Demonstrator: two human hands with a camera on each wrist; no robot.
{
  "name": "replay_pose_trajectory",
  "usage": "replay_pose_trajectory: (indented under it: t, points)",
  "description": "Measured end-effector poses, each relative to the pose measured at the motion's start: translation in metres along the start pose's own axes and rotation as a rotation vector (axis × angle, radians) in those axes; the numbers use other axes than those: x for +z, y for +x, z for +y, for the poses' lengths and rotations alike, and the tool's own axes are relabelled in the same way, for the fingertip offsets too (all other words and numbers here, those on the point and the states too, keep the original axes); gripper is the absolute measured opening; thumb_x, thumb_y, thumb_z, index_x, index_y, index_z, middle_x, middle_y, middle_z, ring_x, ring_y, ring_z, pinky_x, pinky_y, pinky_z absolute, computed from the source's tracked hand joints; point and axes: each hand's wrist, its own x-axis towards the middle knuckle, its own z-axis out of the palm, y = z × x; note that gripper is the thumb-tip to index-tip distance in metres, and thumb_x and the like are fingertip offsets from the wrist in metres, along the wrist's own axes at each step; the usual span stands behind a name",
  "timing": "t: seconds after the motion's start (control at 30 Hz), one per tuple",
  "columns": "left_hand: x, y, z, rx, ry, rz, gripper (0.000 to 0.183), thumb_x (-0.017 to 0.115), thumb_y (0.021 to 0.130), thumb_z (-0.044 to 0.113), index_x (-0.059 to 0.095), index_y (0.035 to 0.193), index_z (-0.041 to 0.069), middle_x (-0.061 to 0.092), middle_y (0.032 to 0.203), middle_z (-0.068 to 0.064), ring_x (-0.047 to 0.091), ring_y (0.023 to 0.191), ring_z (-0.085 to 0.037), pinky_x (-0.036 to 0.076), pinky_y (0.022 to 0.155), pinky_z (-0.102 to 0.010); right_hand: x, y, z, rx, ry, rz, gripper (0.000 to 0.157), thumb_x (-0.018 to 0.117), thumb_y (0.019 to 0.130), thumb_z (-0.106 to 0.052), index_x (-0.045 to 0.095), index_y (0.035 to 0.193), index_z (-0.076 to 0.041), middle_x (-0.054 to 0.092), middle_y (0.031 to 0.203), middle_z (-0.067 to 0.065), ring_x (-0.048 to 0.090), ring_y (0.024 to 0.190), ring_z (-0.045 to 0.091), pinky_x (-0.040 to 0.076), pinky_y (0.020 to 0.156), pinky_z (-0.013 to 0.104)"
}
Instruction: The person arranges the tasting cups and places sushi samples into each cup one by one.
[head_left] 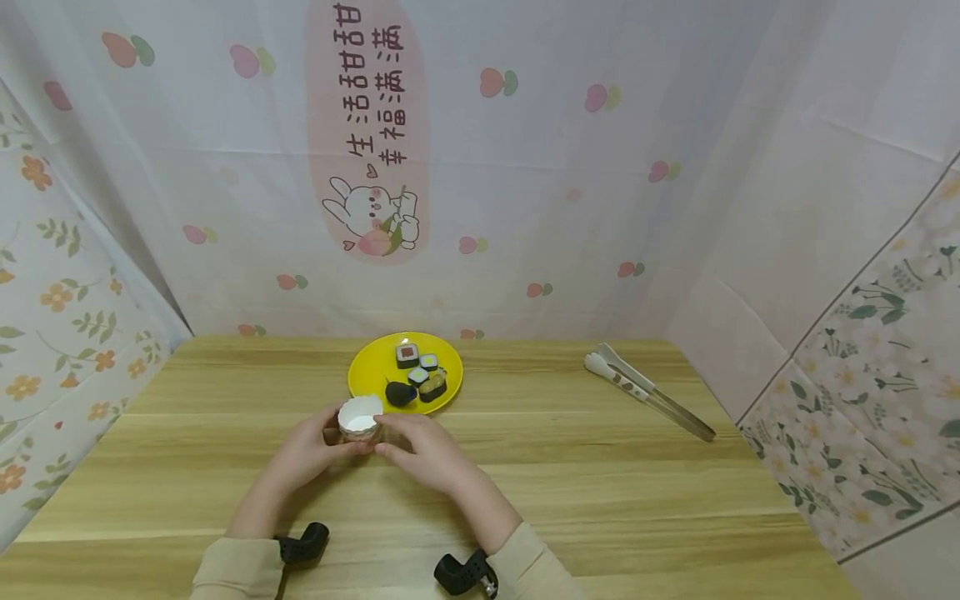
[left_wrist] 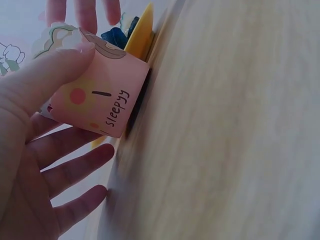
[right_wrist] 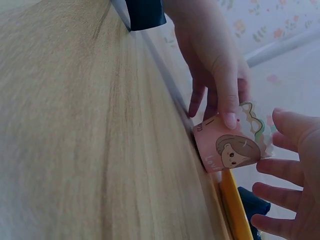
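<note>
A small pink paper baking cup [head_left: 361, 422] with a white scalloped rim stands just in front of the yellow plate. My left hand [head_left: 307, 451] grips it, thumb on the near side; in the left wrist view its pink wall [left_wrist: 100, 92] reads "sleepyy". On the other side is my right hand [head_left: 424, 451], its fingertips right at the rim. Seen from the right wrist, the right hand [right_wrist: 295, 180] has its fingers spread and fairly straight beside the cup [right_wrist: 227, 145], which shows a cartoon face.
Behind the cup, the yellow plate [head_left: 363, 367] bears several toy-like sushi pieces, among them a large roll [head_left: 407, 356] and a dark rounded piece [head_left: 400, 394]. Tongs [head_left: 648, 392] with whitish tips lie at the right on the wooden table [head_left: 600, 500]. Patterned cloth [head_left: 525, 167] hangs behind.
</note>
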Motion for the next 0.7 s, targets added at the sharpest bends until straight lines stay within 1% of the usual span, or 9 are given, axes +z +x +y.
replay_pose_trajectory:
  t: [0.2, 0.37, 0.57, 0.7]
  points:
    - [-0.002, -0.001, 0.007, -0.016, 0.026, -0.002, 0.068, 0.080, 0.078, 0.032, 0.051, 0.132, 0.001, 0.060, 0.122, -0.017, 0.062, 0.103, -0.031, 0.047, 0.092, -0.053, -0.003, -0.001, -0.001, -0.004, -0.003, 0.012, 0.043, 0.054, 0.098, -0.036, 0.054, 0.137, -0.019, 0.054, 0.135, -0.004, 0.047, 0.124, 0.013, 0.038, 0.105, 0.032]
    - [-0.003, -0.001, 0.011, -0.031, 0.034, -0.008, 0.070, 0.080, 0.079, 0.032, 0.049, 0.133, 0.000, 0.059, 0.124, -0.019, 0.062, 0.104, -0.033, 0.048, 0.091, -0.053, -0.006, -0.001, -0.001, -0.019, -0.009, 0.029, 0.041, 0.055, 0.098, -0.035, 0.056, 0.135, -0.018, 0.055, 0.134, -0.003, 0.048, 0.124, 0.014, 0.038, 0.105, 0.032]
    - [-0.002, -0.001, 0.013, -0.008, 0.062, 0.001, 0.069, 0.081, 0.078, 0.032, 0.051, 0.132, 0.000, 0.059, 0.122, -0.019, 0.061, 0.104, -0.036, 0.050, 0.088, -0.053, -0.011, -0.002, -0.004, -0.024, -0.014, 0.041, 0.039, 0.056, 0.097, -0.035, 0.059, 0.132, -0.016, 0.058, 0.131, -0.002, 0.050, 0.122, 0.015, 0.039, 0.104, 0.033]
    - [-0.001, -0.002, 0.012, 0.002, 0.063, 0.004, 0.066, 0.081, 0.078, 0.030, 0.052, 0.130, 0.000, 0.060, 0.120, -0.017, 0.060, 0.105, -0.035, 0.052, 0.087, -0.050, -0.014, -0.003, -0.007, -0.022, -0.026, 0.036, 0.039, 0.057, 0.097, -0.034, 0.059, 0.131, -0.016, 0.058, 0.130, -0.002, 0.051, 0.121, 0.015, 0.040, 0.103, 0.033]
